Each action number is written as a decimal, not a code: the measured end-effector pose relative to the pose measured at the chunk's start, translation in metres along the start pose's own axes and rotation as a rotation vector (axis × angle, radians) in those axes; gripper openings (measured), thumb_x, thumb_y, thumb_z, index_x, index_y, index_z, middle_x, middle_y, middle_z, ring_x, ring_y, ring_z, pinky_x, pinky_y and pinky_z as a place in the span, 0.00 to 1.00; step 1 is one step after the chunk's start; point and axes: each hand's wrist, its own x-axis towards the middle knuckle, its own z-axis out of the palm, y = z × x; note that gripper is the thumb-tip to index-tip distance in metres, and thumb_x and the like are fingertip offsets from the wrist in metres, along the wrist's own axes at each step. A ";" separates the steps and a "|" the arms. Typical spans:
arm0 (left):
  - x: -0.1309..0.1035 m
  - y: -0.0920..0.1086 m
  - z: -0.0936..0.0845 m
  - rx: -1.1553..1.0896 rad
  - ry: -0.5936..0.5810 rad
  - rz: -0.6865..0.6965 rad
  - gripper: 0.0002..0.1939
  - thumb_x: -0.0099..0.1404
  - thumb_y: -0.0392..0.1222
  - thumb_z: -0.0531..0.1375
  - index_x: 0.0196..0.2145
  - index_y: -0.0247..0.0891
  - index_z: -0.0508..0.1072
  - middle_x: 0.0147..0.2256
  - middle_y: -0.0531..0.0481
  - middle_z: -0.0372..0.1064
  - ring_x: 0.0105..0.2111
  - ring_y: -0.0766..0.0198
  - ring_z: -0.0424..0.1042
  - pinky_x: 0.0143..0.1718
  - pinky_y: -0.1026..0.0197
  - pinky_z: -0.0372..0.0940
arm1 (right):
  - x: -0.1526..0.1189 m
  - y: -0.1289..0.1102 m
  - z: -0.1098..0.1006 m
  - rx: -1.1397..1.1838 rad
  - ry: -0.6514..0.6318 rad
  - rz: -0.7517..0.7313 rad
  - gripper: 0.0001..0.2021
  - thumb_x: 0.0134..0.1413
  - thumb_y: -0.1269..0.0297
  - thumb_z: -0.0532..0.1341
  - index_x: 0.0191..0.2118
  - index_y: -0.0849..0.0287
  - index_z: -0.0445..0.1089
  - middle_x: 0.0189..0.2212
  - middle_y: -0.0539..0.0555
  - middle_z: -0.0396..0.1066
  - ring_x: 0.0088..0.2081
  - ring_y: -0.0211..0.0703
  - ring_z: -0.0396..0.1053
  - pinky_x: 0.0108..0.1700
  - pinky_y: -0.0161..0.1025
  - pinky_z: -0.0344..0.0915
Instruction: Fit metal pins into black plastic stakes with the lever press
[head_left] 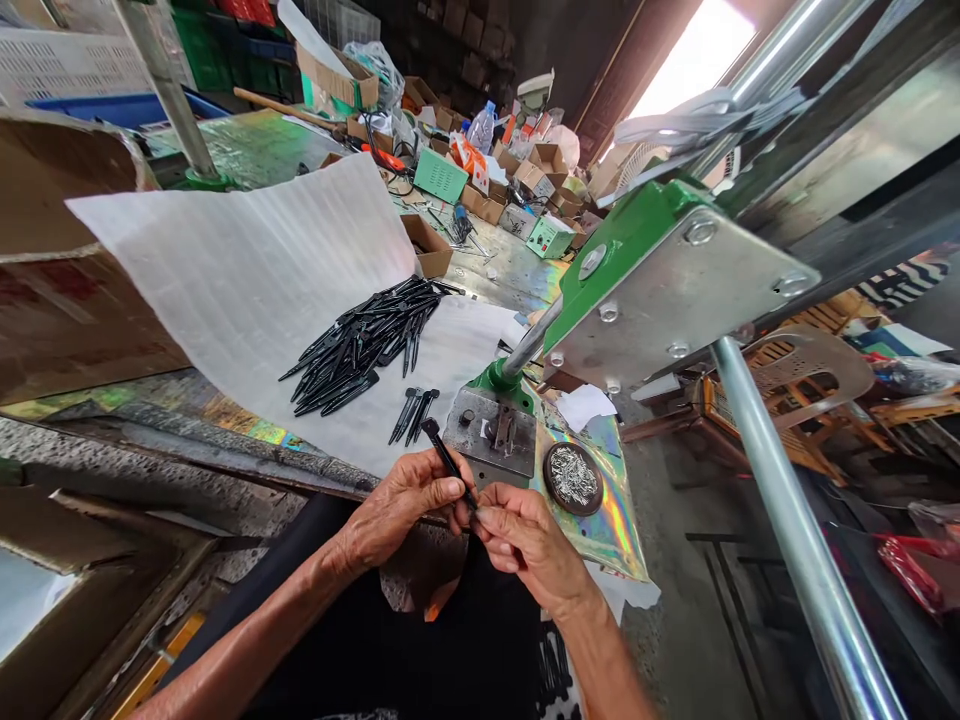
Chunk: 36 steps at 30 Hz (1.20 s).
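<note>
My left hand [409, 500] closes its thumb and fingers round a slim black pointed piece [444, 452] with a wider head, which tilts up to the left. At its lower end, my right hand [529, 545] pinches the same piece, and the fingertips hide that end. Just beyond my hands is a metal block [487, 435] at the base of a green press [630, 250]. Several similar loose pieces [413, 415] lie left of the block, with a large heap [360, 345] behind them. Right of my hands, a round brown dish [597, 500] holds small shiny metal pins [572, 474].
A white foam sheet [247, 260] lies under the heap and curls up at the back. At left stands a cardboard box [82, 320]. A steel bar [802, 520] slants down at right. Small boxes and tools clutter the far table, including a green box [441, 176].
</note>
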 end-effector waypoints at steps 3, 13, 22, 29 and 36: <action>0.006 0.005 0.002 0.106 0.042 0.028 0.11 0.60 0.45 0.61 0.35 0.34 0.68 0.25 0.47 0.68 0.25 0.63 0.68 0.29 0.64 0.64 | 0.008 0.002 -0.002 0.073 0.049 0.006 0.15 0.43 0.60 0.69 0.27 0.64 0.64 0.22 0.48 0.57 0.18 0.25 0.44 0.18 0.27 0.38; 0.047 0.000 0.008 0.582 0.239 0.201 0.09 0.59 0.43 0.52 0.30 0.36 0.69 0.25 0.51 0.68 0.25 0.64 0.66 0.30 0.63 0.64 | 0.041 -0.002 -0.014 0.290 0.268 -0.130 0.13 0.29 0.67 0.70 0.25 0.68 0.71 0.22 0.51 0.62 0.19 0.25 0.49 0.17 0.25 0.42; 0.084 -0.002 0.003 0.648 0.295 0.157 0.11 0.56 0.46 0.52 0.30 0.37 0.67 0.22 0.53 0.63 0.24 0.65 0.64 0.28 0.64 0.62 | 0.034 -0.001 -0.019 0.405 0.361 -0.231 0.17 0.27 0.70 0.70 0.31 0.67 0.74 0.22 0.51 0.63 0.20 0.27 0.52 0.18 0.25 0.47; 0.108 -0.014 -0.007 0.739 0.276 0.127 0.09 0.56 0.44 0.51 0.31 0.38 0.66 0.22 0.54 0.62 0.22 0.66 0.63 0.25 0.66 0.60 | -0.024 -0.012 -0.028 0.346 0.453 -0.329 0.17 0.35 0.66 0.71 0.36 0.64 0.74 0.27 0.53 0.65 0.22 0.27 0.52 0.19 0.23 0.49; 0.109 -0.010 -0.003 0.744 0.281 0.093 0.09 0.56 0.44 0.51 0.31 0.38 0.66 0.22 0.54 0.62 0.20 0.66 0.62 0.23 0.67 0.58 | -0.069 -0.015 -0.033 0.325 0.547 -0.389 0.15 0.40 0.67 0.71 0.38 0.62 0.75 0.31 0.55 0.66 0.23 0.27 0.53 0.21 0.23 0.53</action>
